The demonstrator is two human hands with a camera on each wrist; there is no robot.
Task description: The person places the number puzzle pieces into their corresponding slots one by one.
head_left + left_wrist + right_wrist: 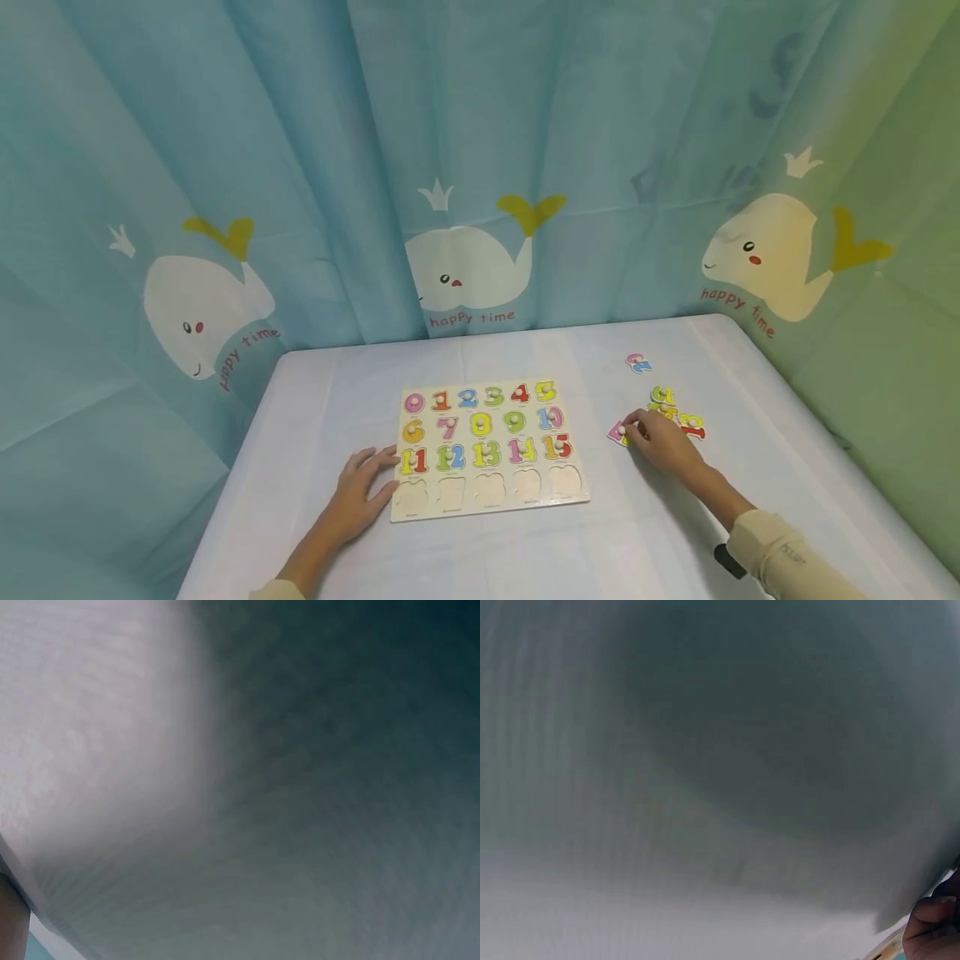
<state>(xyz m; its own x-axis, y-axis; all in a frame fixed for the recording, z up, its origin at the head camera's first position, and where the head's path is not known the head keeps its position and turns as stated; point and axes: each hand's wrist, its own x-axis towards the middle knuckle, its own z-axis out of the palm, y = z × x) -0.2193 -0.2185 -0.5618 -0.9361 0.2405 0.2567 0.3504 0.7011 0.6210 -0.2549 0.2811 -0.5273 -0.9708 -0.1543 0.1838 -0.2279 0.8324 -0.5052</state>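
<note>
In the head view, a wooden number puzzle board [491, 504] lies on the table, its upper three rows filled with coloured numbers from 0 to 15. The bottom row shows bare recesses. My left hand [354, 498] rests at the board's left edge, fingers and thumb touching it. To the right of the board, my right hand [663, 442] pinches a pink and yellow number piece [618, 432] by its knob, partly covered by the fingers. Beside that hand lie a green and yellow piece [663, 395] and a yellow and red piece [693, 427], among others partly overlapping.
A pink and blue piece [638, 363] lies farther back on the white-covered table [337, 392]. A dark object [729, 561] shows by the right sleeve. Blue curtains with whales [472, 267] hang behind. Both wrist views show mostly blurred pale cloth.
</note>
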